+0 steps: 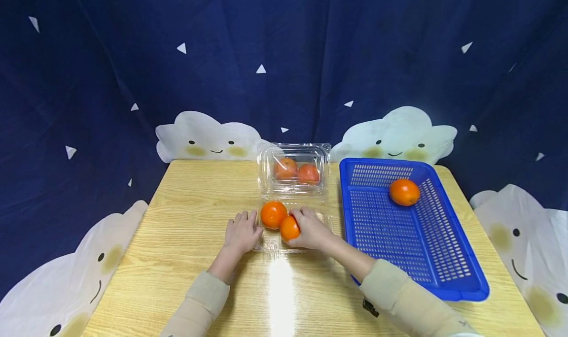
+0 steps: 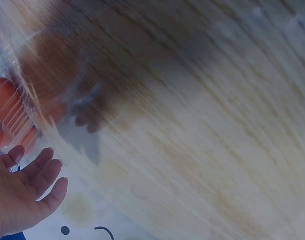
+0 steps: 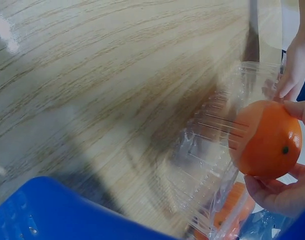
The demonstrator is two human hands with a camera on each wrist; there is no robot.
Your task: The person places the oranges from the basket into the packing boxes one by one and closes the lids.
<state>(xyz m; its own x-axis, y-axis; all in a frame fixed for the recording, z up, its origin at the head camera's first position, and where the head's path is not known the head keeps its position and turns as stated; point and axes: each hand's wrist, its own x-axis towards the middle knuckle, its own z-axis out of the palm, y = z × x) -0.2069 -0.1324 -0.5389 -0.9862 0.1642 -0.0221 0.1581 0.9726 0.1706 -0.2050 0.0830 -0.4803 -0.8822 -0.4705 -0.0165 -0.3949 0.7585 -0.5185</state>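
Note:
In the head view my right hand [image 1: 312,230] grips an orange [image 1: 290,228] over the base of a clear plastic clamshell box [image 1: 294,195]. The right wrist view shows thumb and fingers round that orange [image 3: 267,140]. A second orange [image 1: 273,215] lies in the box base, just left of the held one. My left hand [image 1: 243,232] rests at the box's left edge, its fingers loosely bent and holding nothing. In the left wrist view the left hand [image 2: 30,192] has spread, relaxed fingers beside the box. Behind the raised clear lid, two reddish-orange round shapes [image 1: 296,171] show through.
A blue plastic basket [image 1: 361,238] stands to the right on the wooden table [image 1: 191,204], with one orange [image 1: 404,192] inside near its far right side. A dark blue curtain [image 1: 284,56] with white clouds hangs behind the table. A small black object [image 1: 370,308] shows beneath the right sleeve.

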